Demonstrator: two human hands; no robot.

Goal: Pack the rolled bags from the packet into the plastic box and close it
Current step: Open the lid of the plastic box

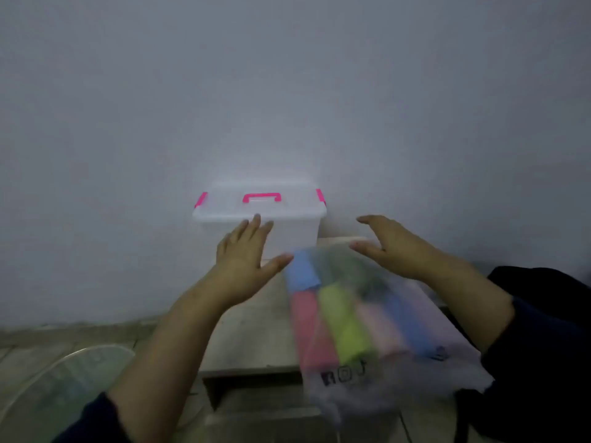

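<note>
Against the pale wall, a clear plastic box [259, 219] with its lid on, pink handle [261, 197] and pink side latches, stands at the far end of a small bench [252, 334]. Just in front of it lies the translucent packet [377, 318], blurred, with rolled bags [350, 321] in blue, pink, green and lilac inside. Both hands hover empty with fingers spread: the left hand [248, 251] before the box's front wall, the right hand [391, 244] above the packet's far end.
</note>
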